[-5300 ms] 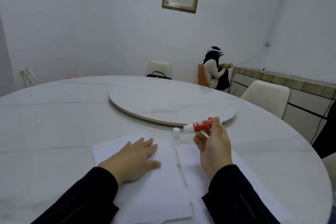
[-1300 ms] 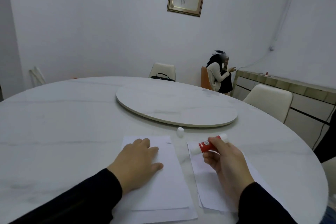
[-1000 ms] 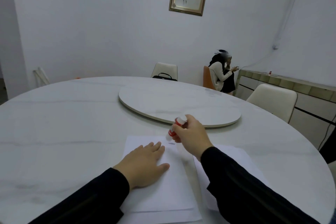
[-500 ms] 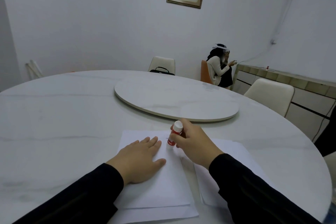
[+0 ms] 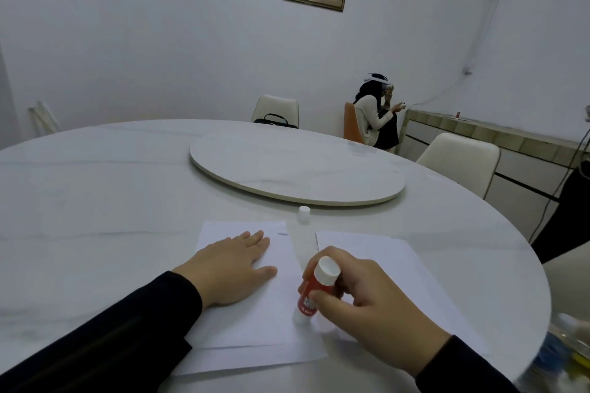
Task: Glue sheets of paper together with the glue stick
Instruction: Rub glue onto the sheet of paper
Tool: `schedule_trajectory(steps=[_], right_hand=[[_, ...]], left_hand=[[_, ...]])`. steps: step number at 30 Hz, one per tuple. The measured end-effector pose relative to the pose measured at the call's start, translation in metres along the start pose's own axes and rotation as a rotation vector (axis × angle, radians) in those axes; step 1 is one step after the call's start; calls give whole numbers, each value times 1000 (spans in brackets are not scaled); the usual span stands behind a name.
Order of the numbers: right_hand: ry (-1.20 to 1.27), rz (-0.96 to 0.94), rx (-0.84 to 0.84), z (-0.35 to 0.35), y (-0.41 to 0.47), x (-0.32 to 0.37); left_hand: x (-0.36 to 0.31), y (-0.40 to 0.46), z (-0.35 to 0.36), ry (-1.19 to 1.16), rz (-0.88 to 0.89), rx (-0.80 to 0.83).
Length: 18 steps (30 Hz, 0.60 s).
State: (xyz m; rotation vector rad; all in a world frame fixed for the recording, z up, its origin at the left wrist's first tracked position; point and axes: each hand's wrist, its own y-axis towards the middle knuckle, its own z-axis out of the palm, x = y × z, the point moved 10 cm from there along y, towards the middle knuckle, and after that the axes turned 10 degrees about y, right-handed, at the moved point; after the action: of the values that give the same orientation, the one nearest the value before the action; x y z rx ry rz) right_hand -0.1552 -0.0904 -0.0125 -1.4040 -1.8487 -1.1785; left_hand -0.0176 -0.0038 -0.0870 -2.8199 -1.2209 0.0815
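Observation:
A red and white glue stick (image 5: 314, 290) stands tilted with its lower end down on the right edge of the left white paper sheets (image 5: 274, 325). My right hand (image 5: 367, 303) grips it around the barrel. My left hand (image 5: 230, 265) lies flat with fingers straight on the same sheets, holding them down. A second pile of white sheets (image 5: 376, 249) lies to the right, partly under my right hand. The glue stick's white cap (image 5: 304, 212) stands on the table beyond the sheets.
The sheets lie on a round white marble table (image 5: 95, 201) with a raised turntable (image 5: 297, 169) at its centre. Cream chairs (image 5: 459, 163) stand around it. Another person (image 5: 376, 115) sits by the far wall. The table edge curves close on the right.
My right hand has drawn the glue stick down the right edge of the left sheets, from the top corner toward me. My left hand stayed flat on the paper.

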Motion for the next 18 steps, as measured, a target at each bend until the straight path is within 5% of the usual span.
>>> schedule_trajectory(steps=[4, 10, 14, 18], right_hand=[[148, 19, -62, -13, -3, -8], [643, 86, -605, -64, -10, -41], [588, 131, -702, -77, -7, -47], [463, 172, -617, -70, 17, -44]], left_hand=[[6, -3, -3, 16, -70, -20], [40, -24, -30, 184, -384, -223], [19, -27, -24, -93, 1, -157], [16, -34, -23, 81, -89, -166]])
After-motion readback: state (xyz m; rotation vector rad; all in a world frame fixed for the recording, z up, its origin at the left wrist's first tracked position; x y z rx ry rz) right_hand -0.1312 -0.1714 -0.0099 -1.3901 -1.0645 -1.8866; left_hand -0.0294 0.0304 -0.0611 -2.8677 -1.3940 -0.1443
